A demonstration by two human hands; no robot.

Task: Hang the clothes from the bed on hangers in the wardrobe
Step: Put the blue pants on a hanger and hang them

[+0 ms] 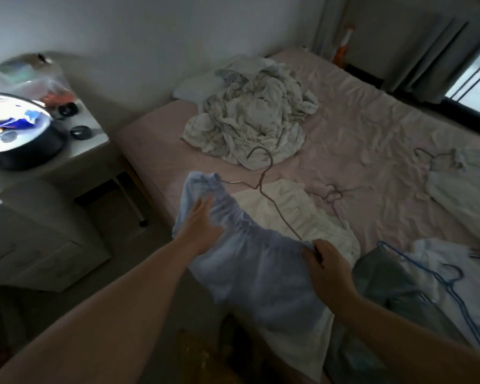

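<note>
Over the bed, left hand (pixel 203 217) rests flat on blue garment (pixel 255 273); right hand (pixel 327 263) pinches it.

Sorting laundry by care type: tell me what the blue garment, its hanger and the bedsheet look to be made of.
Blue garment: soft matte woven cloth, likely cotton; its gathered edge puckers.
Hanger: thin bent wire, probably metal with a dull brownish coating; hook and twisted neck show.
Bedsheet: pink fabric, slightly shiny, finely creased; the fibre is unclear.
</note>
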